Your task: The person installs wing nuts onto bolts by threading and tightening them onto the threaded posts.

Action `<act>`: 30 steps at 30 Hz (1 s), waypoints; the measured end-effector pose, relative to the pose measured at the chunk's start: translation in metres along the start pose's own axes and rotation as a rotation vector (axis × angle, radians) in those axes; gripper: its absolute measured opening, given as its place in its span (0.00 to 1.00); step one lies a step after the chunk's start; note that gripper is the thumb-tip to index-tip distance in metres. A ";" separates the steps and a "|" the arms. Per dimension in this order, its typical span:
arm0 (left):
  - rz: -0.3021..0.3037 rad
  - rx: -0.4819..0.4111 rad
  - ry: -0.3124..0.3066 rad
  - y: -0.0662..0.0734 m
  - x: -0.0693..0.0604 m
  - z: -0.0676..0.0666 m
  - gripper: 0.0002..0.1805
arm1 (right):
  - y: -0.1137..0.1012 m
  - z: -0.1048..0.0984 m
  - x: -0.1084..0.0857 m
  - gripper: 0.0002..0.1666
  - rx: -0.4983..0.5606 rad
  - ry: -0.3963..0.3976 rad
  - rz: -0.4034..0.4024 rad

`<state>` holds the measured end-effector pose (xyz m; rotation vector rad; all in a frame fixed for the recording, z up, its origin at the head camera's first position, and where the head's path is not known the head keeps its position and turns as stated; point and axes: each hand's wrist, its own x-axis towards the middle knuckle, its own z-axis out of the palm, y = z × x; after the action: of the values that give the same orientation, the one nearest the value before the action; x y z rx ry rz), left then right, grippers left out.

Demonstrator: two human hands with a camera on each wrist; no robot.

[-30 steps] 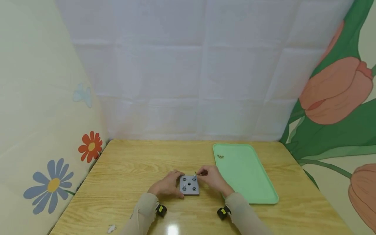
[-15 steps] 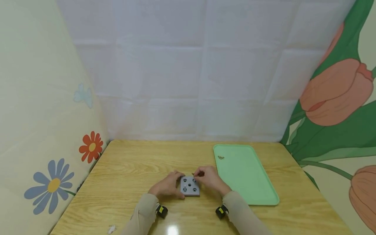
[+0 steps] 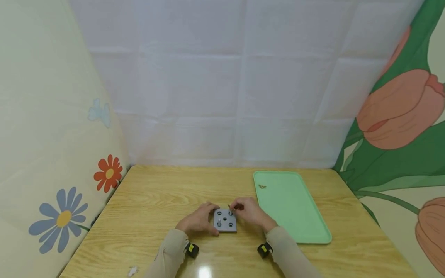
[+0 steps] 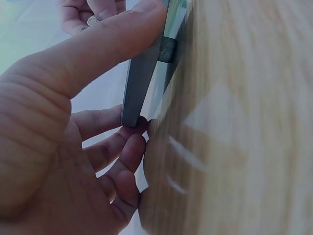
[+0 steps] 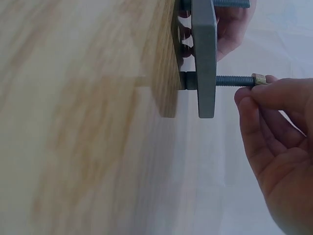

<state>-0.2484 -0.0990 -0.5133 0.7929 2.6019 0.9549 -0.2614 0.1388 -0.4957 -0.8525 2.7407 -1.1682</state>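
The counter [image 3: 167, 189] carries a green tray [image 3: 288, 208] toward its right edge. Left of it, the left hand [image 3: 199, 219] and right hand [image 3: 251, 212] have the gray plate [image 3: 225, 223] between them: the left grips its side, the right pinches a small brass piece [image 5: 259, 78] at a bolt's [image 5: 234, 81] tip.

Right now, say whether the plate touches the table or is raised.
Raised: right wrist view shows a bolt head between plate and table.

No writing can be read, the yellow labels [image 3: 191, 248] included.
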 end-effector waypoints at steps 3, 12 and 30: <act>-0.007 -0.010 -0.005 0.000 0.000 -0.002 0.46 | 0.001 -0.001 0.000 0.10 -0.011 0.001 -0.020; -0.022 -0.018 -0.016 -0.002 0.000 -0.001 0.46 | -0.005 -0.003 0.001 0.09 0.011 -0.007 -0.015; -0.003 -0.018 -0.005 0.001 0.000 -0.003 0.46 | -0.006 -0.002 0.006 0.08 0.021 -0.068 -0.020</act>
<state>-0.2489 -0.1000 -0.5100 0.7861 2.5858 0.9729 -0.2640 0.1334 -0.4892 -0.9023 2.6678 -1.1470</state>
